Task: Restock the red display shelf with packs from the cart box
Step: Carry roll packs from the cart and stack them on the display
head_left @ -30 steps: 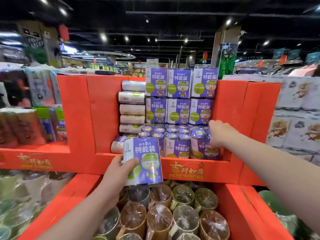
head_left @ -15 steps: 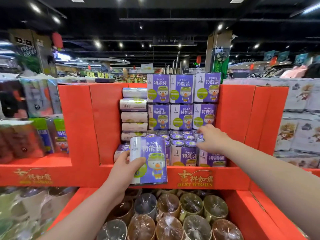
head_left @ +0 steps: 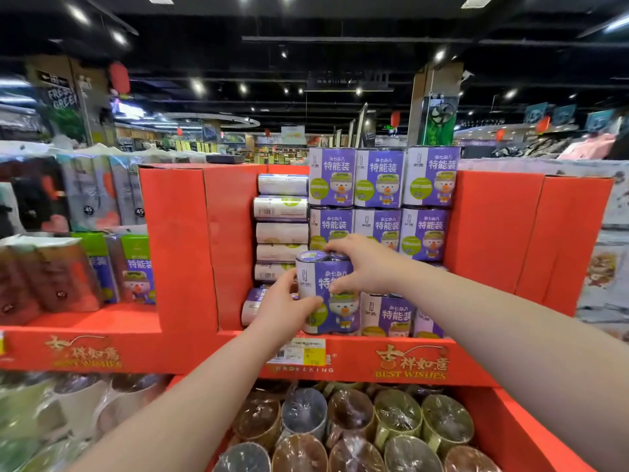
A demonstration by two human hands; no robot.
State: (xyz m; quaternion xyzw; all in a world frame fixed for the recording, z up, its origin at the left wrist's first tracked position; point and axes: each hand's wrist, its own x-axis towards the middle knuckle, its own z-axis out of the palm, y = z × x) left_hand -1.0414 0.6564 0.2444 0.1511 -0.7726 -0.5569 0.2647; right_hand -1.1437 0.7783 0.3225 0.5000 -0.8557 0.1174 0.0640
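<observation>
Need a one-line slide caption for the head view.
Left hand and right hand hold a purple pack upright at the front of the red display shelf, before stacked matching packs.

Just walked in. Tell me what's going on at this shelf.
A person is stocking the red display shelf. Both hands hold one upright purple pack at the shelf's front edge. The left hand grips its lower left side, and the right hand grips over its top. To its right and behind it stand matching packs. Whether it rests on the shelf yet is unclear.
</observation>
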